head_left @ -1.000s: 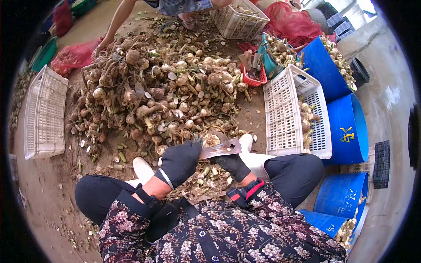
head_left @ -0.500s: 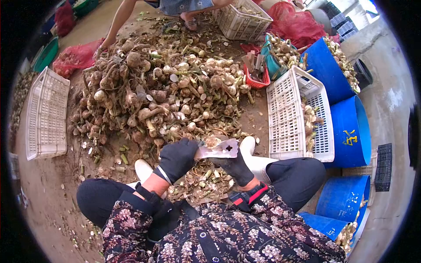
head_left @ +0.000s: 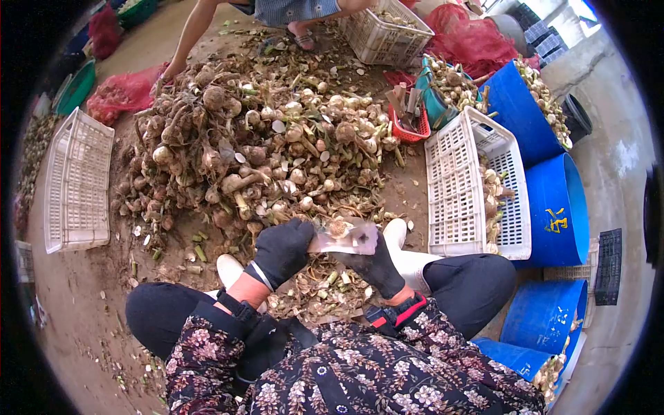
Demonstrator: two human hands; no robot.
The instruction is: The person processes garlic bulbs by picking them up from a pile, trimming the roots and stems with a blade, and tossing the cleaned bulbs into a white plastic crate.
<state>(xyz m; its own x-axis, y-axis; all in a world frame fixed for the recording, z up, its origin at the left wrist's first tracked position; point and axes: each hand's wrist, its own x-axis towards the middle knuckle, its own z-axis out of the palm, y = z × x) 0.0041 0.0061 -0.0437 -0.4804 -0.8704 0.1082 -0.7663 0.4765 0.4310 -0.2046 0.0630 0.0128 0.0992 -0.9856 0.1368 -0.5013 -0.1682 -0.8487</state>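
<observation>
My left hand (head_left: pixel 282 250), in a black glove, is closed round the near end of a broad metal blade (head_left: pixel 344 240) with a notched hole. Behind the blade, my right hand (head_left: pixel 377 266), also gloved in black, has its fingers largely hidden. A pale, rooty garlic bulb (head_left: pixel 339 228) shows at the blade's upper edge, close to the right hand; its hold is partly hidden. Just beyond both hands lies a big heap of garlic bulbs (head_left: pixel 277 152) with dirty roots and stems. Cut stems and peelings (head_left: pixel 315 294) lie between my legs.
A white crate (head_left: pixel 453 194) holding garlic stands at the right, beside blue barrels (head_left: pixel 557 200). A red basket (head_left: pixel 408 128) of tools sits behind it. Another white crate (head_left: pixel 79 183) is at the left. Across the heap, a person (head_left: pixel 294 10) crouches beside a red net bag (head_left: pixel 124 90).
The whole view has shifted slightly. The blade is more blurred and tilted a little differently between my hands. Both hands stay close together in front of me.
</observation>
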